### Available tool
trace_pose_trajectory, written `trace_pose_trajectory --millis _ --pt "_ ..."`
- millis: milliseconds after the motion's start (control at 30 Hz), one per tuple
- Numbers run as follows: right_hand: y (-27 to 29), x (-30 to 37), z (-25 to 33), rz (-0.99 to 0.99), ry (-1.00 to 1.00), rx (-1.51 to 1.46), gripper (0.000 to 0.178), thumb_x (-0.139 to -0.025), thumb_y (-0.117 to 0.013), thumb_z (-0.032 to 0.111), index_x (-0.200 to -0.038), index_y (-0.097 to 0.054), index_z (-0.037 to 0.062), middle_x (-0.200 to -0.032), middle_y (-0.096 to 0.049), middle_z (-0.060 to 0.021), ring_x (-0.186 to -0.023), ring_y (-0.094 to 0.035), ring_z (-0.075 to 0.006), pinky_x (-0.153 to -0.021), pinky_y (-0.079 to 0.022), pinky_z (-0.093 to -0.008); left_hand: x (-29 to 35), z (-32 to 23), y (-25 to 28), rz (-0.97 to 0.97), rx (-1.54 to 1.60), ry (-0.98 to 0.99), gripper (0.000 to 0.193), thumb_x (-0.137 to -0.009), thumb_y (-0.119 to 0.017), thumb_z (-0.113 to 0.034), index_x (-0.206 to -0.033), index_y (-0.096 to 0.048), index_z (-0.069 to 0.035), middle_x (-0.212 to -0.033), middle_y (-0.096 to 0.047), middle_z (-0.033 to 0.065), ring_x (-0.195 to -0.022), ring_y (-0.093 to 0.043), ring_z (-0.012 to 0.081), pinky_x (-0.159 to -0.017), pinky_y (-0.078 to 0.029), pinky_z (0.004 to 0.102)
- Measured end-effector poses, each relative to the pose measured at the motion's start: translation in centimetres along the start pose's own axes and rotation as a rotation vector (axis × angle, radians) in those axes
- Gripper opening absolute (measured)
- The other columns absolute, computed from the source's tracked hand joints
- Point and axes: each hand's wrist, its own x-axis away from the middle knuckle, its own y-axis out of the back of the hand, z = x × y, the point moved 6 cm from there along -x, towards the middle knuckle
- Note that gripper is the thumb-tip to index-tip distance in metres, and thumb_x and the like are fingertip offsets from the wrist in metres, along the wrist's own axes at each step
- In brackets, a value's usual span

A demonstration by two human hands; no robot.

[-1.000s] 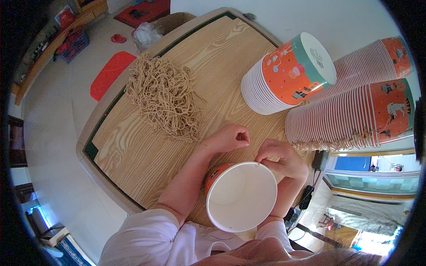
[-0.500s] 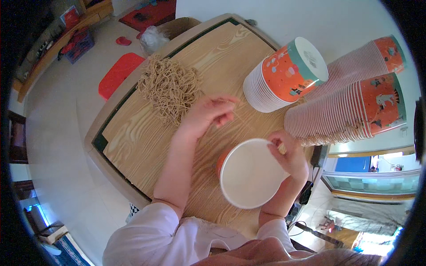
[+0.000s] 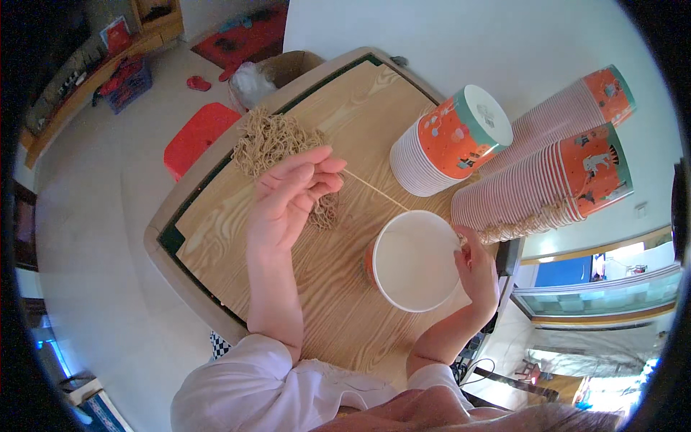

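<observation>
A paper tub (image 3: 416, 265), white inside and orange outside, tilts with its open mouth toward me. My right hand (image 3: 476, 273) grips its right rim, with a bit of tan string by the fingertips. A tan string (image 3: 378, 191) runs taut from the tub's far rim to my left hand (image 3: 288, 198), which pinches it between the fingertips, palm partly turned up. Beside and behind that hand lies a loose heap of tan string (image 3: 270, 140). The string's course around the tub's far side is hidden.
Several nested stacks of orange and white tubs stand at the back right: an upright stack (image 3: 450, 140), a nearer leaning stack (image 3: 529, 183) with string along its side, and another behind (image 3: 568, 104). A red stool (image 3: 198, 137) stands beyond the wooden table's (image 3: 216, 248) left edge.
My left hand has drawn back left and up, and the string now shows stretched tight from the tub. The tub has shifted slightly away from me, my right hand still on its rim.
</observation>
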Motion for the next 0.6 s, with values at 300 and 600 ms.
trace_pose_trajectory --millis 300,600 --pt "-0.9 4.1 -0.1 0.241 -0.301 -0.104 0.02 -0.083 -0.067 0.015 -0.103 -0.065 0.0093 -0.075 -0.067 -0.0131 -0.063 -0.066 -0.0246 -0.059 -0.052 -0.0348 1.3 -1.6 -4.0 0.091 -0.499 -0.211 0.048 -0.081 -0.04 0.014 -0.126 -0.053 0.007 -0.118 -0.061 0.0232 -0.111 -0.061 0.0309 -0.099 -0.044 0.0402" --pt "-4.5 -3.9 9.7 0.418 0.596 -0.151 0.028 -0.085 -0.063 0.017 -0.112 -0.062 0.0103 -0.11 -0.062 -0.0148 -0.103 -0.058 -0.0324 -0.088 -0.048 -0.0423 3.1 -2.1 -7.0 0.135 -0.503 -0.206 0.024 -0.066 -0.07 0.006 -0.09 -0.072 0.003 -0.086 -0.068 0.0164 -0.076 -0.066 0.0225 -0.067 -0.051 0.0285"
